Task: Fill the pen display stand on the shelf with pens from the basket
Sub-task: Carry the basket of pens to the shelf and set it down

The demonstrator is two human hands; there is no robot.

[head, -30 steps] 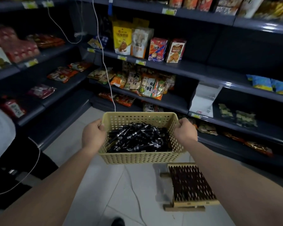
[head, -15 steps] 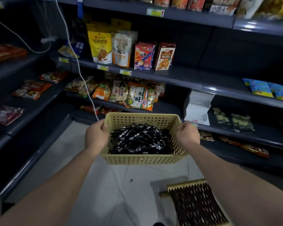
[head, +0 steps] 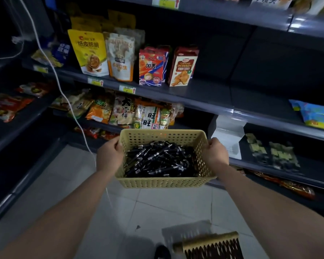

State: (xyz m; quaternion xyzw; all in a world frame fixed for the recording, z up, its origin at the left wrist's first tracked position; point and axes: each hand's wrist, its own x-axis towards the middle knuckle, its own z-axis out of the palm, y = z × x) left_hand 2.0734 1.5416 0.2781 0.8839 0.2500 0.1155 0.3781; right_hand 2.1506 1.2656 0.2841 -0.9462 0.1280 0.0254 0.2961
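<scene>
**Basket carried up to the shelf, stand off to the right**

Head view: I have the basket held out in front of me. My left hand is curled over its left rim and my right hand over its right rim. The black pens lie heaped inside, their long axes crossing every way, mostly on the diagonal.

The white pen display stand sits on the shelf, ahead and to the right of the basket and just beyond my right hand, so I judge that hand the nearer one for loading. I cannot make out its slots.

Compared with half a second ago, both grips are the same. The stand has dropped closer to my right hand, and the stool has slid to the bottom edge.
</scene>
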